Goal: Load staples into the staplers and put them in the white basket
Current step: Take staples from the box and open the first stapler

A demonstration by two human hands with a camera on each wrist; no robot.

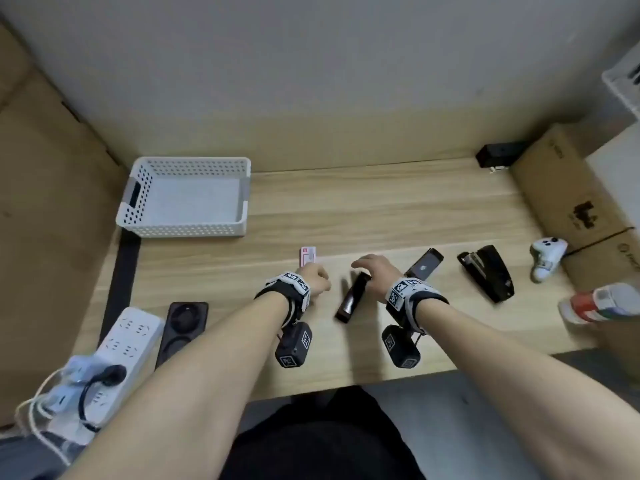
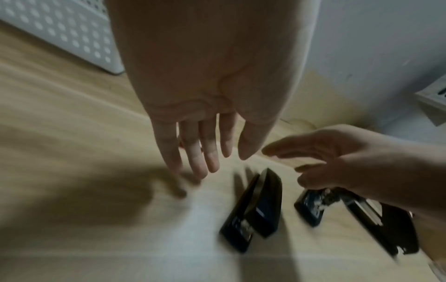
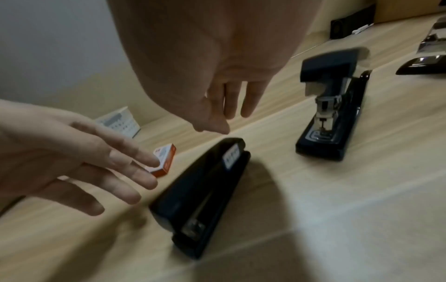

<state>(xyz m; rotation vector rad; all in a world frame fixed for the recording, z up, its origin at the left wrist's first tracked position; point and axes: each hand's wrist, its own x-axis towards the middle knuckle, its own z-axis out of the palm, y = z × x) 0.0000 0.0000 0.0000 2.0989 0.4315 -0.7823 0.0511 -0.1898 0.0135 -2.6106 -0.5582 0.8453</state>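
A closed black stapler [image 1: 352, 297] [image 3: 205, 190] [image 2: 255, 209] lies on the wooden table between my hands. My right hand [image 1: 363, 268] [image 3: 224, 122] hovers open just over its far end, holding nothing. My left hand [image 1: 320, 275] [image 2: 212, 162] is open to its left with straight fingers, near a small red-and-white staple box [image 1: 308, 255] [image 3: 164, 160]. A second black stapler [image 1: 424, 266] [image 3: 335, 118] stands with its lid raised, right of my right hand. A third stapler [image 1: 486, 271] lies open further right. The white basket [image 1: 138, 199] sits at the back left, with nothing in it.
A white power strip [image 1: 117, 351] and a black holder [image 1: 183, 323] lie at the front left. At the right are a white game controller [image 1: 547, 256], a red-and-white bottle [image 1: 602, 303] and a cardboard box [image 1: 571, 188]. A black device [image 1: 495, 154] sits at the back right.
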